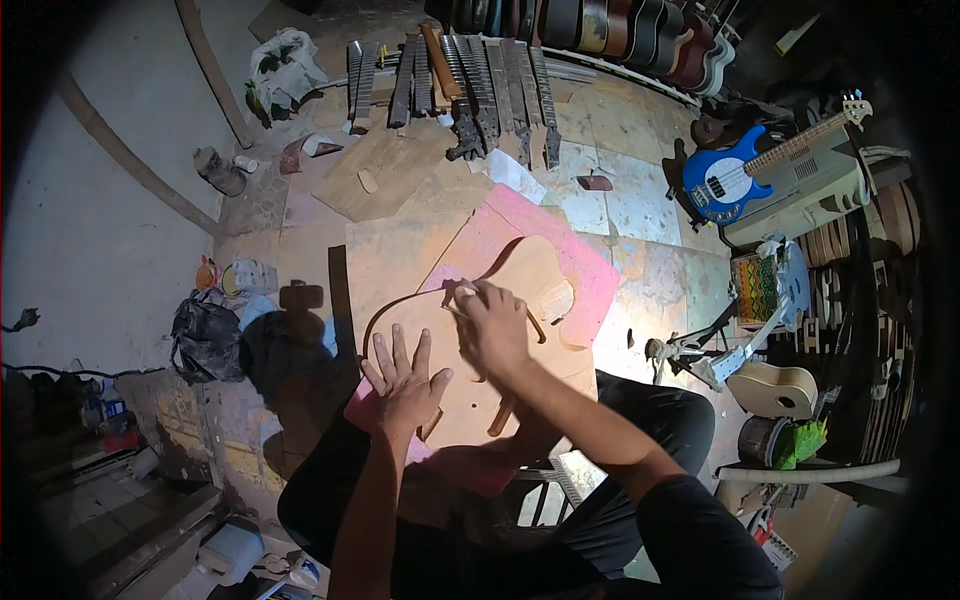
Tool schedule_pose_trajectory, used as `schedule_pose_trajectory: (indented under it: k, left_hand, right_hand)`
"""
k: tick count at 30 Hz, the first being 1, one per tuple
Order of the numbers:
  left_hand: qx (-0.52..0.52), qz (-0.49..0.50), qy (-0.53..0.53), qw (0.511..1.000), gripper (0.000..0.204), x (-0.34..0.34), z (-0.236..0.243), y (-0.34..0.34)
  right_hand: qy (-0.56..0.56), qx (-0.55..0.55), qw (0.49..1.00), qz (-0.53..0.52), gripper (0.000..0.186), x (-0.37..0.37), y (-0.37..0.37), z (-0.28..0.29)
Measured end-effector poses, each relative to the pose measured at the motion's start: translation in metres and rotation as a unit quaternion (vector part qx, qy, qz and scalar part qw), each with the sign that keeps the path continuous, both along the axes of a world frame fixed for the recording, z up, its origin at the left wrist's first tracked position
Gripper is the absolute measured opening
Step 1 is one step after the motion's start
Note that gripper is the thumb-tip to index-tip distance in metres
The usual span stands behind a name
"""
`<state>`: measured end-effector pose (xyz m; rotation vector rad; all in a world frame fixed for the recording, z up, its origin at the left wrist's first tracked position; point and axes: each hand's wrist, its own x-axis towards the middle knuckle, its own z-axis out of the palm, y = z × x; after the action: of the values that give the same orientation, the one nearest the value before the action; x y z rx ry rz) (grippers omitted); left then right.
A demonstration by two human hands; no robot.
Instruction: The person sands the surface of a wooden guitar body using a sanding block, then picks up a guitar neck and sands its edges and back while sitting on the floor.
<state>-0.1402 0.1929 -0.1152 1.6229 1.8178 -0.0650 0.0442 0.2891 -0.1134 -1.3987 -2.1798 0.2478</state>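
A bare wooden guitar body (520,275) lies flat on a pink board (585,265) over my lap. My left hand (405,380) rests flat on the near end of the body, fingers spread, holding nothing. My right hand (490,325) is closed around a small thin tool or pencil (458,300), its tip touching the wood near the body's left edge. What exactly the tool is cannot be made out. My legs in dark trousers sit under the board.
Several guitar necks (480,85) lie in a row on the floor ahead. A blue electric bass (740,175) leans at the right, with an unfinished small guitar body (775,388) lower right. Dark bags (215,340) and clutter sit left by the wall; plywood sheets (385,175) lie ahead.
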Motion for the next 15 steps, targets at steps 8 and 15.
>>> schedule_pose_trajectory:
  k: [8, 15]
  left_hand:
    - [0.002, -0.004, -0.006, 1.0, 0.088, 0.004, 0.001, 0.0]
    - [0.137, -0.027, -0.051, 0.989, 0.084, -0.028, 0.0, -0.005]
  right_hand:
    - [-0.011, 0.0, 0.974, -0.227, 0.031, 0.059, 0.071, 0.008]
    - [-0.016, -0.061, 0.998, 0.01, 0.049, 0.003, 0.001, 0.008]
